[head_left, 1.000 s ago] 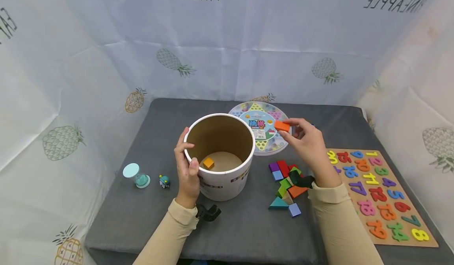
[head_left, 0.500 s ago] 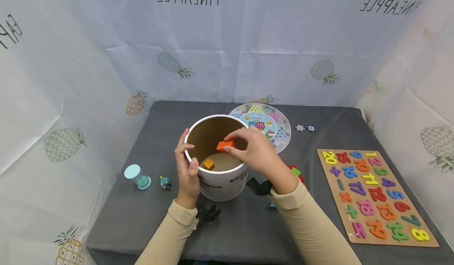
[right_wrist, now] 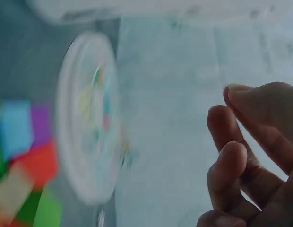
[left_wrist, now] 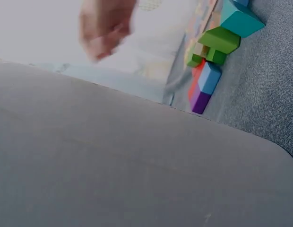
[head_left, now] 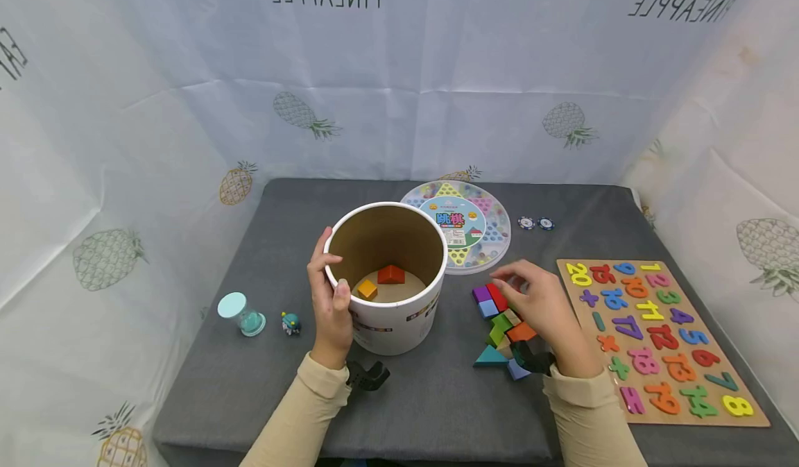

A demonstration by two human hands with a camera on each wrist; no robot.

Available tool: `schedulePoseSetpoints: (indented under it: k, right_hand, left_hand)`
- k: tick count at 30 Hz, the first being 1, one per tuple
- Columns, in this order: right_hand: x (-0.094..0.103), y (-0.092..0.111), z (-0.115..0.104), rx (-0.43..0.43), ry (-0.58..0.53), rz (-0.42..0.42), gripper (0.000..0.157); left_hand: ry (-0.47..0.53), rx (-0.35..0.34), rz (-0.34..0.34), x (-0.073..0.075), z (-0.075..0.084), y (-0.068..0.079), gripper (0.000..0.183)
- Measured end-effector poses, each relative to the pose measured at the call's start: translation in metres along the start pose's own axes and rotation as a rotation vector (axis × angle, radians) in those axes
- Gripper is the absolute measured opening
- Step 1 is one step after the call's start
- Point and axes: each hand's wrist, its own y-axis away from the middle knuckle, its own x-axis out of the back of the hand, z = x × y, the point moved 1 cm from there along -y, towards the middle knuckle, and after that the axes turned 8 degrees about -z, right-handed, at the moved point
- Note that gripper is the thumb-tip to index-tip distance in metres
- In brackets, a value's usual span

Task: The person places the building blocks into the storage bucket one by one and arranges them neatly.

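left hand (head_left: 331, 304) clamped on the rim of a tall white round bucket (head_left: 390, 342), brown inside; fingers hooked at the rim, thumb on the near side. bucket stands upright just right of that hand. on its floor, to the right of the left hand: a small yellow-orange cube block (head_left: 367, 289), and a red-orange block (head_left: 391, 274) a bit farther right and beyond, apart from the cube. right hand (head_left: 539, 300) holds nothing, fingers loosely bent, thumb near index finger; can't tell if those tips touch. it hovers over the far side of a loose block pile. left of the right hand: purple block (head_left: 480, 294), light blue block (head_left: 488, 308), red block (head_left: 497, 296), the red one nearest its fingertips. nearer the person than the right hand: green block (head_left: 501, 323), orange block (head_left: 521, 332), teal triangular block (head_left: 490, 357), lavender-blue block (head_left: 517, 369). beyond the right hand, to its left: flat round star-patterned board game (head_left: 458, 259); straight beyond: two dark-and-white round chips (head_left: 536, 223). right of it: tan number puzzle board (head_left: 686, 418). left of the left hand: small blue-green toy figure (head_left: 290, 323), then a pale teal hourglass (head_left: 242, 314). all on a dark grey cloth-covered table (head_left: 437, 404).
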Motion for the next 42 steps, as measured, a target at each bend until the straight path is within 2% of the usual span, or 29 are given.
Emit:
schedulePoseSetpoints:
  k: [5,8,11,15,19,24,27,29,31,34,36,39,42]
  right_hand:
    - [0.0,0.038,0.043,-0.109,0.111,-0.166,0.021]
    - [-0.011,0.058,0.053,-0.151,0.142,-0.274,0.032]
    - [-0.027,0.073,0.056,-0.188,0.135,-0.317,0.041]
    - [-0.042,0.085,0.057,-0.215,0.112,-0.267,0.038]
    - [-0.049,0.094,0.056,-0.249,0.131,-0.198,0.034]
    - [-0.052,0.099,0.053,-0.268,0.191,-0.185,0.04]
    - [-0.045,0.096,0.048,-0.257,0.233,-0.11,0.041]
    - [-0.033,0.088,0.037,-0.215,0.228,-0.018,0.041]
    - [-0.017,0.075,0.017,-0.127,0.203,0.09,0.041]
    - [0.002,0.051,-0.024,0.076,0.094,0.196,0.043]
    - [0.007,0.036,-0.054,0.224,0.004,0.228,0.045]
    - [0.004,0.014,-0.089,0.387,-0.106,0.218,0.044]
    - [-0.008,-0.007,-0.11,0.43,-0.12,0.171,0.042]
  left_hand:
    - [-0.004,-0.007,0.004,-0.002,-0.001,0.0,0.039]
    - [-0.003,-0.006,0.014,-0.002,0.0,0.0,0.04]
    - [-0.002,-0.002,0.021,-0.002,0.0,0.0,0.04]
    - [0.005,-0.001,0.027,-0.002,0.0,0.001,0.041]
    - [0.015,0.001,0.022,-0.002,-0.001,0.001,0.042]
    - [0.02,0.007,0.021,-0.002,-0.001,0.001,0.041]
    - [0.023,0.011,0.02,-0.002,-0.001,0.002,0.04]
    - [0.016,0.016,0.02,-0.001,0.001,0.003,0.04]
    - [0.011,0.018,0.022,0.0,0.002,0.004,0.041]
    - [0.013,0.02,0.025,0.001,0.002,0.004,0.041]
    - [0.018,0.018,0.022,0.0,0.001,0.004,0.039]
    - [0.013,0.012,0.008,-0.002,-0.002,0.003,0.037]
    - [-0.008,0.012,-0.004,-0.001,-0.001,0.004,0.035]
